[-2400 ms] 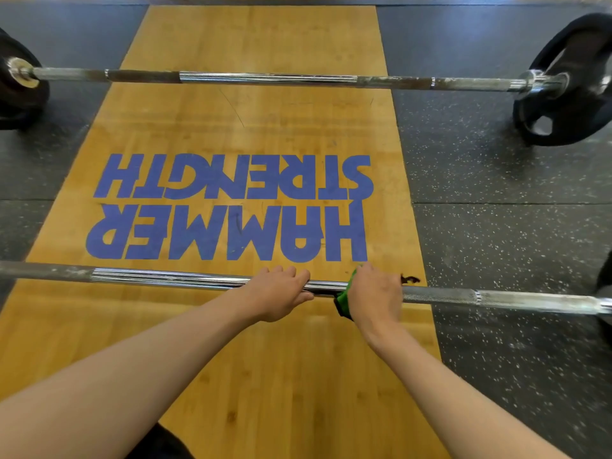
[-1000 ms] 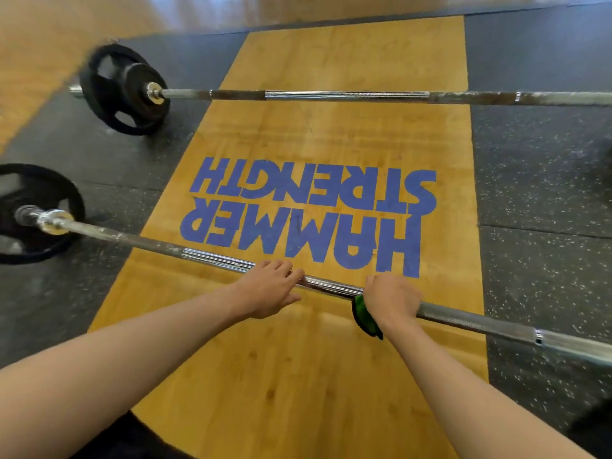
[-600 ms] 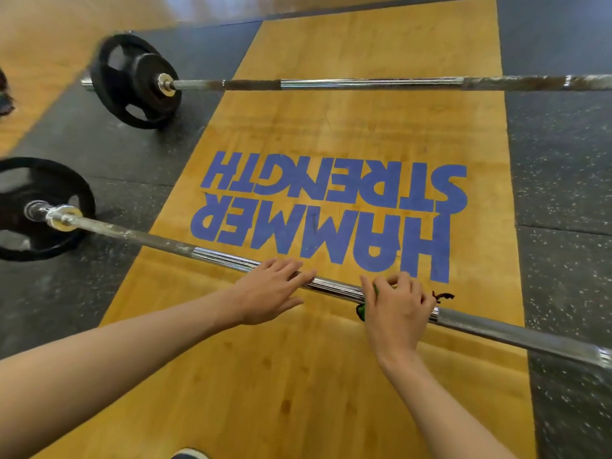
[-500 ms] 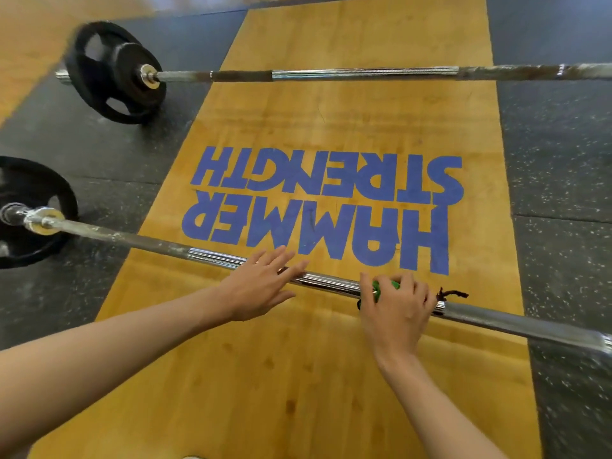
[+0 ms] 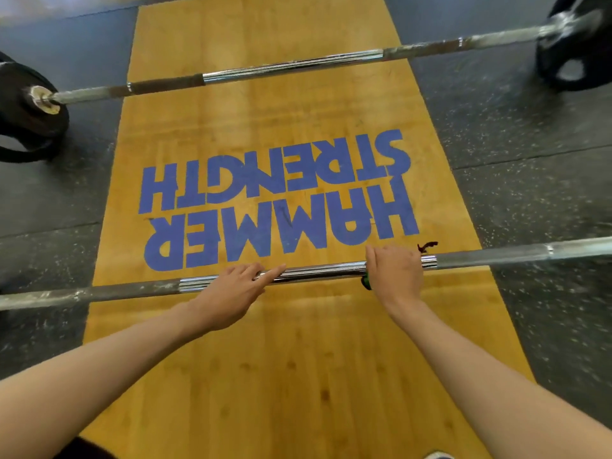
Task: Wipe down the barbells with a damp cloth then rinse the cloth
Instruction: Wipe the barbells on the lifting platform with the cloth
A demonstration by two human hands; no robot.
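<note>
Both barbells are lying on the floor across the wooden platform [image 5: 281, 359], the one with the big blue HAMMER STRENGTH lettering [image 5: 278, 207] that reads upside down from here. The near barbell [image 5: 314, 274] runs across the platform's near half, just below the lettering, and its ends stick out over the black speckled rubber floor [image 5: 530, 193] on both sides.

The right hand [image 5: 394, 273] is curled over the shiny chrome middle of that bar, close to the platform's right edge, and it's gripping the green cloth [image 5: 366, 282] against the bar. You only see a little bit of green poking out under the hand on its left side, the rest is hidden. A dark thread [image 5: 427, 246] sticks out just past the knuckles, can't tell what it belongs to.

The left hand [image 5: 231, 293] rests on the same bar a bit further left, roughly over the platform's middle. Its fingers are fairly straight and laid along the chrome, not wrapped round anything. The two hands are apart, with a bare stretch of chrome between them.

The far barbell [image 5: 291, 66] lies across the platform's far end, well apart from the near one, slanting up to the right. It has a black weight plate [image 5: 29, 127] at its left end, sitting on the rubber off the platform's left edge, and a second black plate [image 5: 576, 54] at its right end, pretty blurry
</note>
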